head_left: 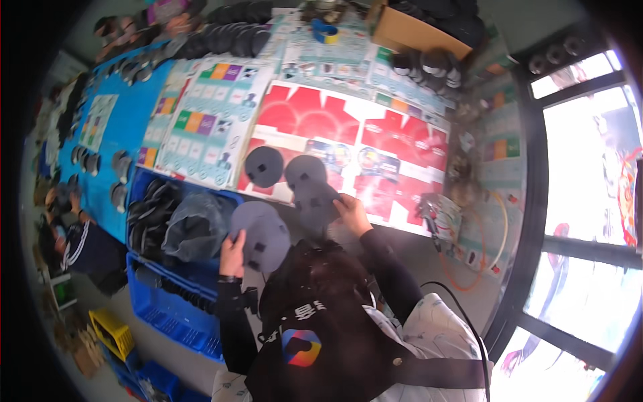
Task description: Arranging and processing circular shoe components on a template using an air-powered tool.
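Note:
My left hand (232, 256) is closed on the edge of a flat grey rounded piece (269, 231) with small dark square patches. In my right hand (351, 213) is the edge of a darker grey, double-lobed flat piece (313, 191), pinched between thumb and fingers. It also shows small square patches and reaches over the near edge of the table. A dark round disc (264, 167) with a square mark lies on the red and white printed sheets (311, 110), left of that piece.
Blue crates (175, 315) with dark parts and a clear bag (195, 224) stand at my left. Past them, a person (94, 244) works at a blue table (137, 110). A blue tape roll (324, 31) and cardboard box (418, 32) sit at the back. An orange hose (462, 287) hangs at right.

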